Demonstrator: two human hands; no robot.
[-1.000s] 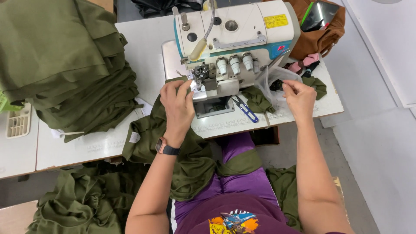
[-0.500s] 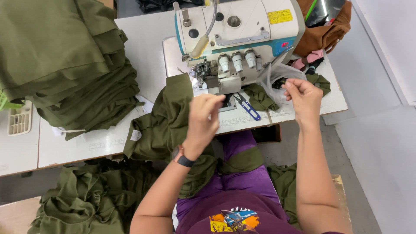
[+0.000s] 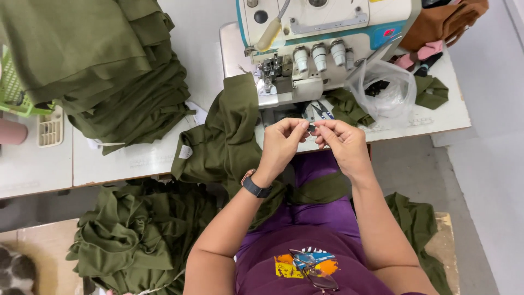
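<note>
Pinching one small dark piece [image 3: 311, 127] together, both hands [image 3: 314, 143] meet before the sewing machine [image 3: 322, 38].

A garment sewing workshop: an industrial sewing machine [image 3: 322, 38] stands on a white worktable [image 3: 136, 158] just beyond the hands, a stack of olive cloth [image 3: 93, 60] far left of them, more heaped on the floor [image 3: 136, 235] below.

The sewing machine [image 3: 316, 43] stands on the table [image 3: 136, 158] directly behind both hands [image 3: 314, 142]. A draped garment [image 3: 226, 136] hangs off the table edge just left of them. A plastic bag [image 3: 385, 90] lies behind and right; a fabric stack [image 3: 93, 60] lies far left
</note>
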